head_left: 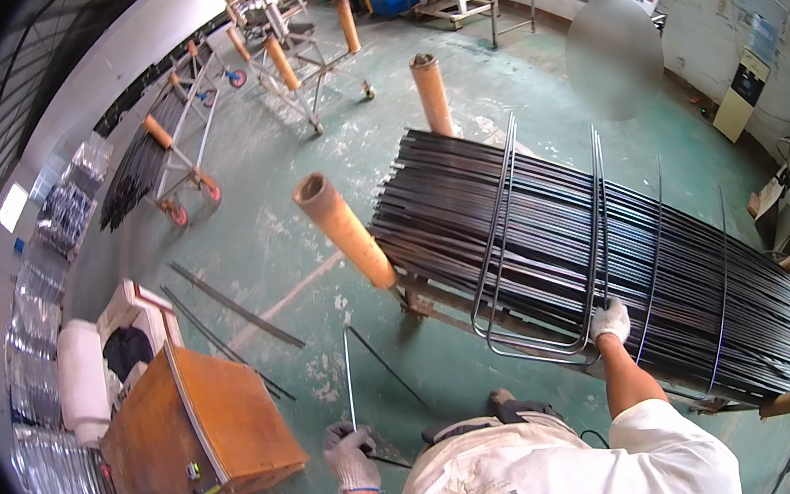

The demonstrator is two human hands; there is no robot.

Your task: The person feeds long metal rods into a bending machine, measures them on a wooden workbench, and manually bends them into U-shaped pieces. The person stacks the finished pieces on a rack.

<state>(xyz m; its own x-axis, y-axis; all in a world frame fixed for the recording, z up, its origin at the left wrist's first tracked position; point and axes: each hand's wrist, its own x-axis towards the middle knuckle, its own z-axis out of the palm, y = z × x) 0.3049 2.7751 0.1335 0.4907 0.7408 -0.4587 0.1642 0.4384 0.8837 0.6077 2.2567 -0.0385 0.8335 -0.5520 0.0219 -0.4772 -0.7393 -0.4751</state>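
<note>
Nearest the camera, at six o'clock, is the person's white shirt (569,480). The left hand (351,458), in a pale glove, sits at seven o'clock, its fingers closed around a slim rod (350,380). That rod points to twelve o'clock; from near its tip a dark length (386,364) slants away toward five o'clock, and I cannot tell whether the two are one piece.

The right hand (611,320), also gloved, is at four o'clock, grasping the bent black rods (601,208) near their rounded end. These U-shaped rods lie across a stack of straight dark bars (558,254), which spreads from the middle of the view out toward four o'clock. The U's long axis runs close to twelve-and-six, its closed bend facing six and its free ends pointing between twelve and one. The bars beneath run along a ten-to-four line, so the U crosses them.

An orange post (344,229) leans beside the stack's ten-o'clock end. At eight o'clock stands a brown wooden box (241,410), with flat dark strips (237,305) on the floor toward nine.
</note>
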